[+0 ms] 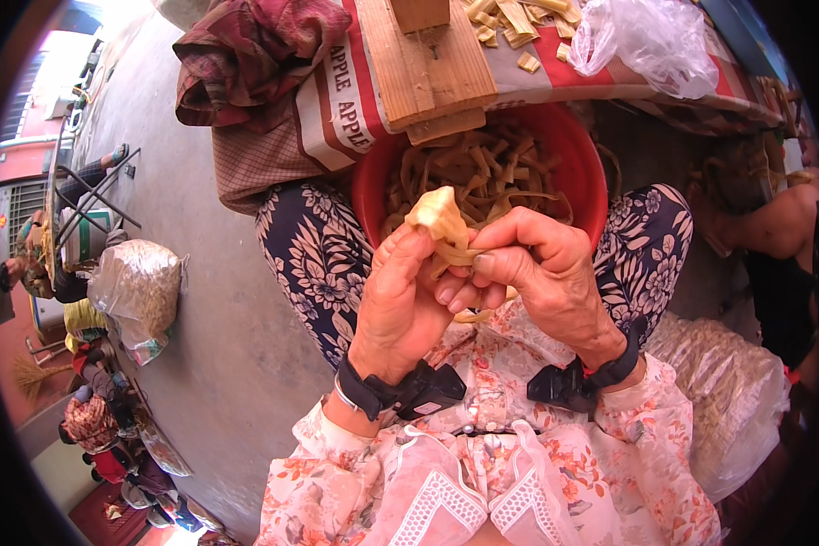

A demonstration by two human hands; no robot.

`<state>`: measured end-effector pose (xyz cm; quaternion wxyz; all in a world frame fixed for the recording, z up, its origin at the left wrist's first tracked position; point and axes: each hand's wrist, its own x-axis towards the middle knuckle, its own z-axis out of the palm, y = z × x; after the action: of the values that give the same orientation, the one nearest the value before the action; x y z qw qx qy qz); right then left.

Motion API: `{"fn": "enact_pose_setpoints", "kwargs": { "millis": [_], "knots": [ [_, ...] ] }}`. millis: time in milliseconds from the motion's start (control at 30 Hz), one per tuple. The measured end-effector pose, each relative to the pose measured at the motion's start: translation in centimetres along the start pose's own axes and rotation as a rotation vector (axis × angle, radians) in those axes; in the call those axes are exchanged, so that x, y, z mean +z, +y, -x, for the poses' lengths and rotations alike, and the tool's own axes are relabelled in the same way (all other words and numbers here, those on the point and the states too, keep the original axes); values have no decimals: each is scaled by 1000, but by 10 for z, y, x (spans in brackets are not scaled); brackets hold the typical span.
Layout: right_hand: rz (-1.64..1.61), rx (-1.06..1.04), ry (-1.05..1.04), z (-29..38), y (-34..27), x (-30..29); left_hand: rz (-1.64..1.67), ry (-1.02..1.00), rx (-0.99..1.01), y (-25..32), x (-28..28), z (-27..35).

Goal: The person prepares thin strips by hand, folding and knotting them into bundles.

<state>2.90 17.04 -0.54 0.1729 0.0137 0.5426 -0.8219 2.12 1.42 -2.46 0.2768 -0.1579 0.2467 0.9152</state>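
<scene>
A small folded piece of pale yellow, strip-like plant material [438, 213] stands up between my hands. My left hand [404, 293] grips its lower part between thumb and fingers. With thumb and index finger, my right hand [542, 269] pinches a flat strip at the right side of the piece. The fingertips of both hands are close together, and some of the piece is hidden behind them. A loose strip end shows below the fingers. Just beyond the hands, a red plastic basin [580, 164] between my knees holds many similar strips [478, 164].
Ahead, a cloth-covered surface bears a wooden block [430, 75], cut strip pieces [519, 24], a clear plastic bag [645, 44] and a crumpled plaid cloth [252, 61]. Filled plastic bags stand at left [140, 293] and right [716, 403]. A person's arm [768, 222] is at right; several people sit at left.
</scene>
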Motion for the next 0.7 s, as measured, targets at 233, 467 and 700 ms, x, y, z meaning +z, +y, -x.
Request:
{"fn": "enact_pose_setpoints", "kwargs": {
  "millis": [233,467,700],
  "knots": [
    [424,-247,14,2,-10,5,64,-52,-52,3,1,-1],
    [479,-245,70,6,-10,4,0,-192,-43,8,3,2],
    [1061,-815,-143,-4,-6,-10,-255,-157,-295,25,9,7]
  ]
}}
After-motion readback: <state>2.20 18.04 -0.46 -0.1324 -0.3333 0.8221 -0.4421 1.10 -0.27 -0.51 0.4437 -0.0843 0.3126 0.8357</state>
